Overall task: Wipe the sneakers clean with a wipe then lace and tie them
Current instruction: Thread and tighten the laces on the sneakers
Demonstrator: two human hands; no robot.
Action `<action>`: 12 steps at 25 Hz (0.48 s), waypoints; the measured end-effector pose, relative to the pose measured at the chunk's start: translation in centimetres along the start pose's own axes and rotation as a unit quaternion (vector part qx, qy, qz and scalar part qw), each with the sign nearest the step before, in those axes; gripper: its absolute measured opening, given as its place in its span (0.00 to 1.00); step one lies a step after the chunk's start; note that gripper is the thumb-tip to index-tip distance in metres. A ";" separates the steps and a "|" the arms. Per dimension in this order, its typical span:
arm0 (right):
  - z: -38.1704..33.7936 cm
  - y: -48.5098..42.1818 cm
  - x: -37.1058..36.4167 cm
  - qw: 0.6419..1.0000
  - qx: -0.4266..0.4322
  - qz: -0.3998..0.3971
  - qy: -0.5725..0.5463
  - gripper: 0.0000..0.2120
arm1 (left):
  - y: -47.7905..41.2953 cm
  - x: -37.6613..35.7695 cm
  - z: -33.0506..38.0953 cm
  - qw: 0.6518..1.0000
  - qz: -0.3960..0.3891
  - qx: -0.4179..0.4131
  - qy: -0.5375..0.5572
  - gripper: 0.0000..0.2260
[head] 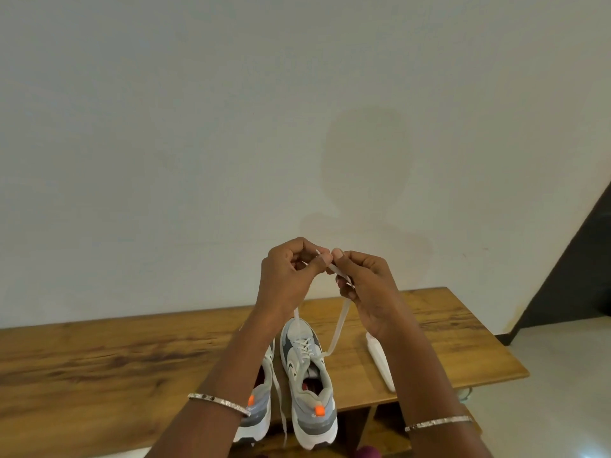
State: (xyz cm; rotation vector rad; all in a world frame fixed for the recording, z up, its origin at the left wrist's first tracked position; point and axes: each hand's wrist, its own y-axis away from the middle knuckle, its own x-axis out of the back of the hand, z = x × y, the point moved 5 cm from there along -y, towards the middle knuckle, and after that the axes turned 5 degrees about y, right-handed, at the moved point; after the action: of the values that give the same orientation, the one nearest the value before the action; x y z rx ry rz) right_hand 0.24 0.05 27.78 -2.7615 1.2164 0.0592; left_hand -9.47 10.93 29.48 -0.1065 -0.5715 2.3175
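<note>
Starting nearest the camera, two forearms with thin bangles (pixel 218 403) reach forward over a pair of grey-and-white sneakers standing side by side on the bench (pixel 99 358), heels toward the person and right at its near edge; whether they overhang it I cannot tell. The left-hand sneaker (pixel 261 408) is half hidden by the forearm, and its loose lace (pixel 281 414) trails down past the heel, so it looks untied. The right-hand sneaker (pixel 307 375) is threaded through its eyelets, and its lace (pixel 340 322) rises in two strands to the hands held above the toe. The left hand (pixel 287 276) pinches one end between thumb and fingertips; the right hand (pixel 363 285) curls round the other strand, the two thumbs nearly touching. Lacing on this shoe seems finished and tying is the step in hand; the next move likely calls for crossing the strands and drawing them down evenly, without tugging the shoe back off the edge. A white wipe (pixel 380 361) lies just to the right of the shoes, near the bench's right end. There is bare wood to the left and behind the toes, then the plain wall (pixel 198 127) close behind.
</note>
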 end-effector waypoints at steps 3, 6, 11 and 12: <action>0.3 -0.4 0.3 0.999 -0.021 0.026 0.029 0.14 | 0.1 0.3 0.1 0.987 -0.016 -0.126 -0.098 0.03; 0.8 -0.6 0.2 0.997 -0.034 0.025 0.066 0.15 | 0.2 0.5 -0.2 0.934 -0.058 -0.268 -0.228 0.05; 0.5 -0.3 0.9 0.991 0.007 -0.006 0.137 0.20 | 0.0 0.4 -0.9 0.862 -0.035 -0.306 -0.403 0.01; 0.3 -0.1 1.2 0.979 0.024 -0.028 0.201 0.19 | -0.3 0.8 -0.9 0.882 -0.028 -0.273 -0.383 0.02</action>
State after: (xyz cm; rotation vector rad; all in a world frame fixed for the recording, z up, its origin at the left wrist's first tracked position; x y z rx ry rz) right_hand 1.17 -0.73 27.44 -2.8475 1.1967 -0.5505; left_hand -9.65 11.99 28.84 0.5833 -1.5875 2.0141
